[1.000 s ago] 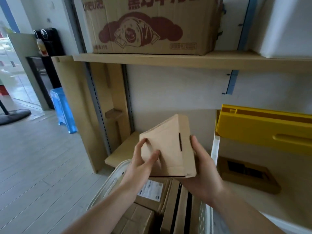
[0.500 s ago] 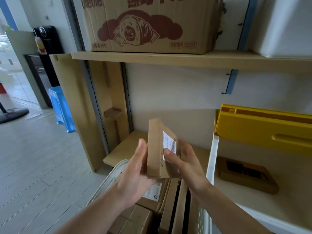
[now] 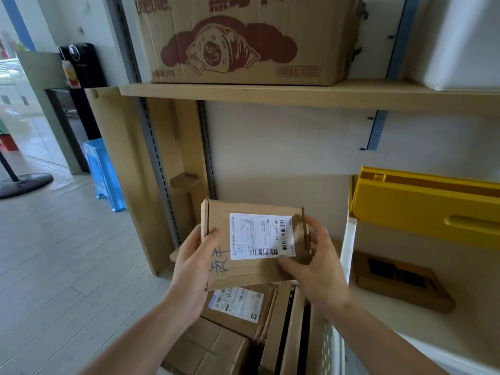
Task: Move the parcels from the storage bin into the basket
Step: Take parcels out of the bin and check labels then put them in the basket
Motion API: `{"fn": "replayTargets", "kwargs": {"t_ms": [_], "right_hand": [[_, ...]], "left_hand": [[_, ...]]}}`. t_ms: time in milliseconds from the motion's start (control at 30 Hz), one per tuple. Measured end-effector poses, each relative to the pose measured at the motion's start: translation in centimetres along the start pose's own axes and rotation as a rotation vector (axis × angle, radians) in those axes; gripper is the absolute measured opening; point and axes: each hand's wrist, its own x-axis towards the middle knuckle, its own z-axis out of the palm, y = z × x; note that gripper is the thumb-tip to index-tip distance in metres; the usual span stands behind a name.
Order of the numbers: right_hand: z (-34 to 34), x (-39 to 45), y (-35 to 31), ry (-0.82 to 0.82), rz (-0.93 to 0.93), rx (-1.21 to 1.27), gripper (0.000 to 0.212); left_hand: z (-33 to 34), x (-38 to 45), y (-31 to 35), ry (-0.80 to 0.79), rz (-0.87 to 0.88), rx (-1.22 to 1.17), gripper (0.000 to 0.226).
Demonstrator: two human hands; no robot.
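Both hands hold one flat cardboard parcel (image 3: pixel 251 244) up in the air, its broad face turned toward the camera. The left hand (image 3: pixel 193 262) grips the parcel's left edge, thumb curled over the front. The right hand (image 3: pixel 315 262) clasps the right edge, thumb pressed on the lower right corner and fingers curled around the side. The parcel is plain brown corrugated board with a folded flap along its left edge. A white shipping label (image 3: pixel 262 236) with barcodes and small print covers most of the face between the two thumbs, and blue handwritten characters (image 3: pixel 219 261) sit beside the left thumb. Directly beneath the hands lie more parcels (image 3: pixel 238 307), some flat, some standing on edge, inside a white perforated container (image 3: pixel 334 345).
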Motion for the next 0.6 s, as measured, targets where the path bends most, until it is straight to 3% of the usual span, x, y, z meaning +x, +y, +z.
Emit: {"fn": "replayTargets", "kwargs": {"t_ms": [133, 300, 600], "right_hand": [[-0.9, -0.1, -0.7, 0.057, -0.033, -0.023, 0.068], [-1.1, -0.5, -1.0, 0.112, -0.071, -0.067, 0.055], [-1.0, -0.6, -1.2, 0.059, 0.009, 0.015, 0.038]], "left_hand": [[-0.7, 0.7, 0.1, 0.163, 0.104, 0.123, 0.014], [-1.4, 1.7, -0.8, 0.253, 0.086, 0.245, 0.019], [-0.4, 1.5, -0.6, 0.306, 0.035, 0.152, 0.025]]}}
